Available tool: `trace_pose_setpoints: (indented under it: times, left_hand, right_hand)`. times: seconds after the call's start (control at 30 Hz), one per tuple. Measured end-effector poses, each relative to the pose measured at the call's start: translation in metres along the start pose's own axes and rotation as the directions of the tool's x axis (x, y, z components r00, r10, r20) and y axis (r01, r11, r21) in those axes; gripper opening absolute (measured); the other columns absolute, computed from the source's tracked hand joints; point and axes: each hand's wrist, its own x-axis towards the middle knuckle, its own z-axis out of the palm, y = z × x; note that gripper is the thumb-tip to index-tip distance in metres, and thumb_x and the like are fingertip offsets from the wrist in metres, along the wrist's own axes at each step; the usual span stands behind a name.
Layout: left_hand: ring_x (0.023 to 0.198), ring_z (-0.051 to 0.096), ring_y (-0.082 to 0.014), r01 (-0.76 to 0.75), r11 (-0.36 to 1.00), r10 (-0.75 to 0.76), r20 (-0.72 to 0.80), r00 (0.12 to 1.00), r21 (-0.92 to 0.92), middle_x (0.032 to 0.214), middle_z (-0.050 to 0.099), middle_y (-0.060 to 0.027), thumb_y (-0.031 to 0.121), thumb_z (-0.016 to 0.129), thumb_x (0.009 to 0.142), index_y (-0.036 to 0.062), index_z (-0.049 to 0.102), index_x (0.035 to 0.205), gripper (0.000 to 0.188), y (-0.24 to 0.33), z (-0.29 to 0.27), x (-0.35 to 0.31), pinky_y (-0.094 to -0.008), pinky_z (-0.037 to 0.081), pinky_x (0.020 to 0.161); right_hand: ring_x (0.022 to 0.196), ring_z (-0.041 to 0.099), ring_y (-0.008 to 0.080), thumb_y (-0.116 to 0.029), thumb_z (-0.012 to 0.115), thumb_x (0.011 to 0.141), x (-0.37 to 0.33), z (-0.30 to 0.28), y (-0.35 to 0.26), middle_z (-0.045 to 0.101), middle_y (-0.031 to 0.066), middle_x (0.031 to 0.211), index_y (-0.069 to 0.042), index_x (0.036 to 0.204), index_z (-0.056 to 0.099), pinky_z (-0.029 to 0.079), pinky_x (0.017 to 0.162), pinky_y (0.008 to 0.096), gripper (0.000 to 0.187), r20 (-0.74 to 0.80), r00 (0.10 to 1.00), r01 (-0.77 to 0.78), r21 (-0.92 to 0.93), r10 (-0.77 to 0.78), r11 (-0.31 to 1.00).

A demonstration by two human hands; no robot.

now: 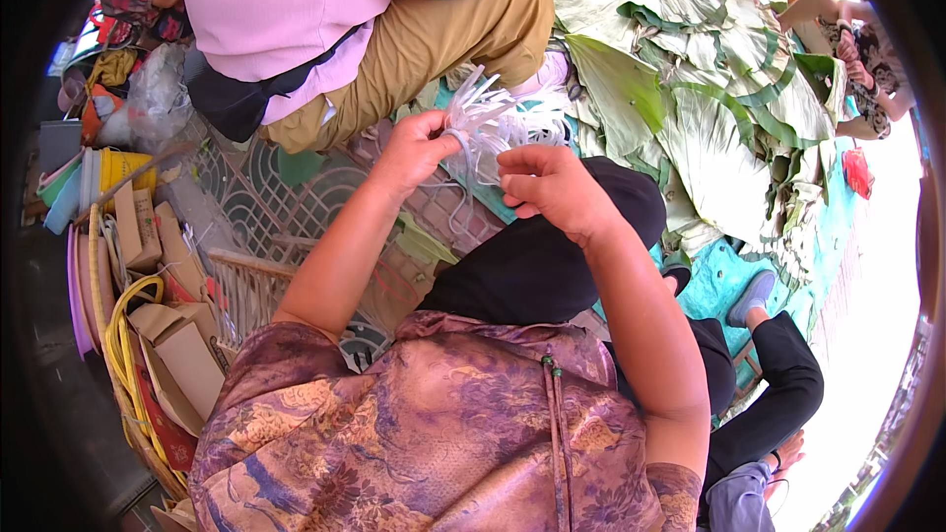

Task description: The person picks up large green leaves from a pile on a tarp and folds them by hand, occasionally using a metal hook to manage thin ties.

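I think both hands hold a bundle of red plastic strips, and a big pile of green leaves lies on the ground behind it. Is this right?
Not quite: the head view shows the bundle of plastic strips is white, not red. The left hand grips it and the right hand picks at it; the pile of green leaves does lie behind.

Leaf pile (690, 89) right, boxes (168, 335) left

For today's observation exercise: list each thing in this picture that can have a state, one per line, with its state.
left hand: closed, gripping the bundle of white strips
right hand: fingers curled, pinching strands by the bundle
bundle of white strips: gathered at the grip, ends fanned out
green leaves: piled flat, overlapping
cardboard boxes: flattened, stacked
yellow hose: coiled
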Motion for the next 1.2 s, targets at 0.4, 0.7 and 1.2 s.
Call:
trace_pose_setpoints:
  times: [0.4, 0.7, 1.2]
  left_hand:
    - [0.060, 0.041, -0.0013, 0.069, 0.997, -0.069, -0.002, 0.998, -0.029, 0.074, 0.054, 0.0049, 0.005, 0.056, 0.080, 0.0012, 0.061, 0.091, 0.013, 0.022, 0.032, -0.001, -0.0165, 0.032, 0.053]
    - [0.059, 0.053, -0.0108, 0.028, 0.895, 0.016, -0.095, 0.995, 0.445, 0.064, 0.057, -0.0053, 0.013, 0.057, 0.080, 0.0034, 0.062, 0.096, 0.019, 0.001, 0.021, 0.008, -0.0265, 0.042, 0.056]
    - [0.063, 0.057, -0.0222, -0.047, 0.784, 0.083, -0.030, 0.996, 0.619, 0.066, 0.058, -0.0122, 0.026, 0.054, 0.083, 0.0041, 0.062, 0.092, 0.025, -0.004, 0.001, 0.000, -0.0331, 0.042, 0.057]
  right_hand:
    - [0.057, 0.051, 0.0095, -0.016, 0.062, 0.076, 0.025, 0.019, 0.021, 0.056, 0.0007, 0.066, 0.000, 0.086, 0.064, 0.044, 0.052, 0.0251, 0.018, -0.161, 0.987, 0.027, 0.005, -0.026, 1.000]
    - [0.055, 0.053, 0.0133, -0.014, 0.061, 0.071, 0.017, -0.002, 0.011, 0.057, 0.0047, 0.061, -0.001, 0.078, 0.065, 0.044, 0.064, 0.0281, 0.015, -0.259, 0.808, 0.436, -0.339, -0.528, 0.834]
    - [0.072, 0.060, 0.0135, -0.016, 0.052, 0.086, -0.056, -0.028, -0.059, 0.064, 0.0067, 0.081, -0.002, 0.088, 0.059, 0.046, 0.067, 0.0242, 0.015, -0.219, 0.888, 0.457, 0.344, -0.404, 0.820]
